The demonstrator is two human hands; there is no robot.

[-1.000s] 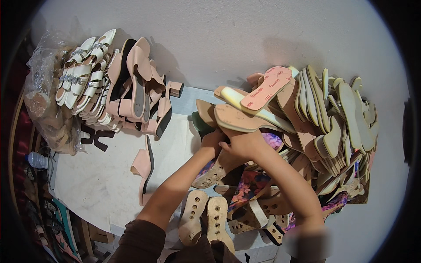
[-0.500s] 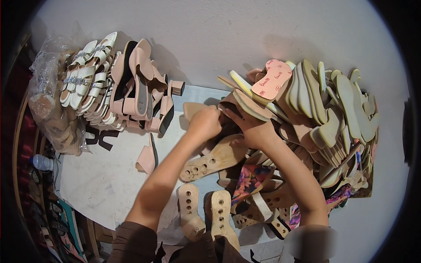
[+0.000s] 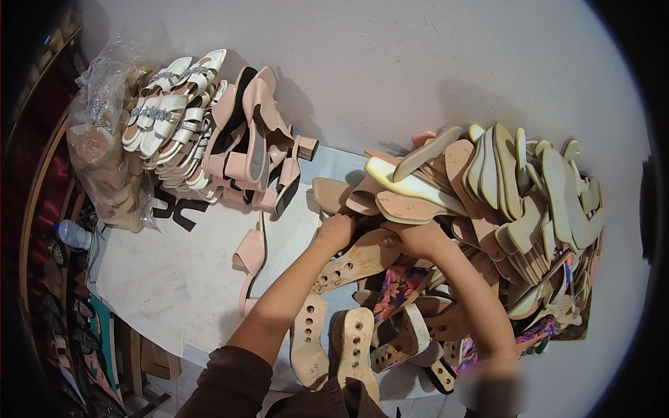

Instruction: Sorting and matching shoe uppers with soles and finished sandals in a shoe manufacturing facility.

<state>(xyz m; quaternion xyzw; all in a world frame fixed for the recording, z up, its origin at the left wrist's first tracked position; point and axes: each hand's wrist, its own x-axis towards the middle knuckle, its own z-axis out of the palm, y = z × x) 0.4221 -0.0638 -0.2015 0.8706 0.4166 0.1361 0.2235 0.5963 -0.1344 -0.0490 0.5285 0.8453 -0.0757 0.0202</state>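
My left hand (image 3: pixel 336 234) is closed at the near-left side of a shoe-part pile, below a tan sandal toe (image 3: pixel 332 196). Its fingertips are hidden. My right hand (image 3: pixel 421 240) curls into the pile just under a pinkish sole (image 3: pixel 411 207), fingers partly hidden. Between the hands is a dark gap where I cannot make out what they grip. Just below them lies a wooden shoe last (image 3: pixel 362 259) with round holes. Two more lasts, one pale (image 3: pixel 309 341) and one yellowish (image 3: pixel 358 348), lie nearer me. A floral strap (image 3: pixel 401 289) shows beside my right wrist.
Many beige soles (image 3: pixel 564 188) are heaped at the right against the wall. White sandals (image 3: pixel 164 111) and pink heeled sandals (image 3: pixel 258 160) stand stacked at the back left, beside a clear plastic bag (image 3: pixel 108 146). A single pink sandal (image 3: pixel 251 254) lies on the white table (image 3: pixel 160 279).
Both hands have drawn nearer to me, lower in the pile. The printed pink piece on top is out of sight, and a tan sole lies there. The view has turned slightly left.
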